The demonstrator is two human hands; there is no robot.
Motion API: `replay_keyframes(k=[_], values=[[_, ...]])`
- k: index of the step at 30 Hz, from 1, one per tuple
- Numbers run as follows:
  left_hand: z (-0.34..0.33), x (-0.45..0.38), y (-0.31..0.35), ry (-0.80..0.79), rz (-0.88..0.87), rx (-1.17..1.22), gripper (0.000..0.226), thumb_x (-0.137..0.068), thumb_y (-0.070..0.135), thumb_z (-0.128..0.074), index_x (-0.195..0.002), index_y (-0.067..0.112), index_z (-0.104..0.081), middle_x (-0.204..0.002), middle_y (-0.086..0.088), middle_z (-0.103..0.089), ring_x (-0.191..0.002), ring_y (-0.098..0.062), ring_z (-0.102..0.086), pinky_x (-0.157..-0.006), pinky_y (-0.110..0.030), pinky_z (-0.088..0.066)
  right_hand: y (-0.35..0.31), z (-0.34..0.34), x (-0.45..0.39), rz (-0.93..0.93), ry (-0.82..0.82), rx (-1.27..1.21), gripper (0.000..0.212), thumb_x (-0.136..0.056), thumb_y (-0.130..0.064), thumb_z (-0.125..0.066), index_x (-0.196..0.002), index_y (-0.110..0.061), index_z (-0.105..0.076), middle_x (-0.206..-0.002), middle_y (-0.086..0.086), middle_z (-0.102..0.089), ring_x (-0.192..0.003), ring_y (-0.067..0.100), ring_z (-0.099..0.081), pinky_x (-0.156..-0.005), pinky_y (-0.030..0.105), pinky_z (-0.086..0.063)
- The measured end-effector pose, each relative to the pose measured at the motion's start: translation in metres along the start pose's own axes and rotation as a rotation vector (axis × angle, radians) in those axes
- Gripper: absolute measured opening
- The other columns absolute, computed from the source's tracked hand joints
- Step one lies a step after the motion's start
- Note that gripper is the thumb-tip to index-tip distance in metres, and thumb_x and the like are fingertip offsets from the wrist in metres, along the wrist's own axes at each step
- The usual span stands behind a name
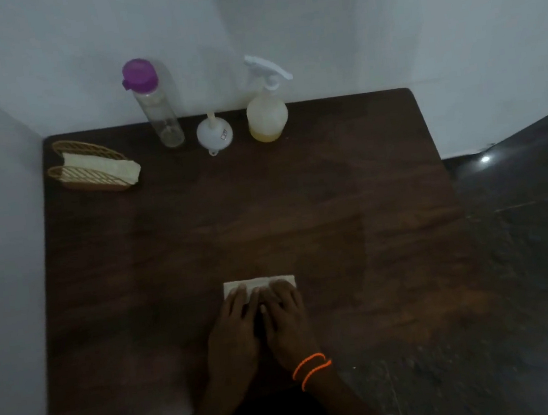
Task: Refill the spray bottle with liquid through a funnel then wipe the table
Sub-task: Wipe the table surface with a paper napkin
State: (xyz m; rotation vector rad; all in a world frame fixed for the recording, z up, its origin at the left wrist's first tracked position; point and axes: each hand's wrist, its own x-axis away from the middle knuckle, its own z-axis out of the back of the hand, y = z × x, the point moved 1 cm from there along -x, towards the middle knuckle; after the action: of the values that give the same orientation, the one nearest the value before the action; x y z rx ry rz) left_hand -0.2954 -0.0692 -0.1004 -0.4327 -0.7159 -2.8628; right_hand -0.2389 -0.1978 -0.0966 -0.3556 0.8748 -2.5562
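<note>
My left hand (236,319) and right hand (284,313) flat, fingers extended, side by side, pressing a pale folded cloth (258,284) on the near table (300,204), spray bottle (267,111) upright at far edge, yellowish liquid low inside, white funnel (214,133) just beside it

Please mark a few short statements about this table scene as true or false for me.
1. Both hands, left hand and right hand, press flat on the folded pale cloth. True.
2. The white plastic funnel sits in the spray bottle's neck. False: it stands upside down on the dark wooden table.
3. The white trigger sprayer is fitted on the cloudy spray bottle. True.
4. The clear bottle with the purple cap lies on its side. False: it stands upright.
5. The woven basket is empty. False: it holds pale napkins.
</note>
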Motion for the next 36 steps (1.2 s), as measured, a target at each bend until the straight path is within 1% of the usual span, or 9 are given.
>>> replay_keyframes(k=[7,11,13,16,23,25,29,33,36], values=[[0.021,0.005,-0.036,0.046,0.059,-0.128,0.059,-0.093,0.03,-0.042,-0.145,0.005,-0.057,-0.152,-0.015,-0.054,-0.149,-0.033,-0.035,-0.115,-0.044,-0.043,-0.037,-0.027,-0.032,0.102,-0.1,0.0,0.04,-0.095,-0.02,-0.048,-0.132,-0.01,-0.061,-0.141,0.018,-0.053,-0.137,0.032,-0.04,-0.116,0.04,-0.032],[0.058,-0.037,-0.036,0.093,0.164,-0.073,0.056,-0.083,0.025,-0.043,-0.127,0.005,-0.072,-0.132,-0.02,-0.068,-0.123,-0.037,-0.065,-0.094,-0.04,-0.058,-0.045,-0.028,-0.072,0.061,-0.052,-0.007,0.043,-0.092,-0.021,-0.045,-0.129,-0.009,-0.063,-0.136,0.02,-0.056,-0.13,0.034,-0.046,-0.114,0.035,-0.031],[0.071,-0.059,-0.041,0.078,0.179,-0.006,0.056,-0.088,0.025,-0.042,-0.136,0.009,-0.066,-0.143,-0.021,-0.06,-0.135,-0.037,-0.055,-0.11,-0.044,-0.047,-0.046,-0.026,-0.091,0.048,-0.035,0.018,0.042,-0.09,-0.02,-0.047,-0.126,-0.008,-0.064,-0.132,0.021,-0.058,-0.126,0.037,-0.049,-0.111,0.037,-0.034],[0.074,-0.079,-0.048,0.027,0.152,-0.059,0.059,-0.089,0.03,-0.035,-0.136,0.015,-0.066,-0.145,-0.018,-0.058,-0.137,-0.036,-0.05,-0.121,-0.047,-0.033,-0.045,-0.021,-0.103,0.015,-0.014,0.04,0.037,-0.09,-0.017,-0.051,-0.124,-0.008,-0.066,-0.129,0.021,-0.06,-0.124,0.036,-0.05,-0.109,0.039,-0.039],[0.035,-0.035,-0.025,-0.044,-0.087,-0.193,0.055,-0.079,0.027,-0.04,-0.117,0.018,-0.078,-0.128,-0.011,-0.072,-0.116,-0.03,-0.071,-0.106,-0.04,-0.049,-0.024,-0.012,-0.034,0.002,0.086,0.034,0.033,-0.09,-0.011,-0.056,-0.121,-0.009,-0.067,-0.129,0.017,-0.06,-0.129,0.025,-0.04,-0.117,0.023,-0.024],[0.023,-0.025,-0.009,-0.053,-0.161,-0.21,0.058,-0.078,0.028,-0.04,-0.122,0.02,-0.076,-0.133,-0.01,-0.07,-0.122,-0.026,-0.068,-0.115,-0.038,-0.035,-0.008,-0.006,-0.01,-0.026,0.098,0.055,0.036,-0.088,-0.01,-0.058,-0.122,-0.008,-0.068,-0.131,0.017,-0.062,-0.131,0.024,-0.04,-0.118,0.019,-0.018],[0.011,-0.045,0.026,-0.054,-0.195,-0.214,0.062,-0.078,0.025,-0.038,-0.128,0.018,-0.074,-0.139,-0.011,-0.066,-0.131,-0.026,-0.061,-0.117,-0.039,-0.04,0.023,0.007,-0.007,-0.125,0.166,0.097,0.041,-0.09,-0.02,-0.047,-0.12,-0.006,-0.071,-0.128,0.018,-0.065,-0.127,0.028,-0.049,-0.118,0.02,-0.018],[0.019,-0.09,0.053,-0.056,-0.121,-0.147,0.068,-0.088,0.027,-0.023,-0.141,0.014,-0.063,-0.154,-0.014,-0.052,-0.145,-0.03,-0.047,-0.119,-0.045,-0.038,0.035,0.03,-0.052,-0.12,0.265,0.144,0.038,-0.088,-0.019,-0.049,-0.114,-0.002,-0.072,-0.121,0.02,-0.066,-0.12,0.027,-0.049,-0.107,0.034,-0.035],[0.034,-0.133,0.063,-0.057,-0.089,-0.135,0.084,-0.085,0.033,-0.002,-0.155,0.013,-0.045,-0.167,-0.015,-0.03,-0.156,-0.031,-0.026,-0.128,-0.045,-0.02,0.044,0.046,-0.099,-0.111,0.302,0.132,0.035,-0.089,-0.02,-0.05,-0.11,-0.003,-0.073,-0.116,0.019,-0.067,-0.115,0.028,-0.051,-0.103,0.036,-0.038]])
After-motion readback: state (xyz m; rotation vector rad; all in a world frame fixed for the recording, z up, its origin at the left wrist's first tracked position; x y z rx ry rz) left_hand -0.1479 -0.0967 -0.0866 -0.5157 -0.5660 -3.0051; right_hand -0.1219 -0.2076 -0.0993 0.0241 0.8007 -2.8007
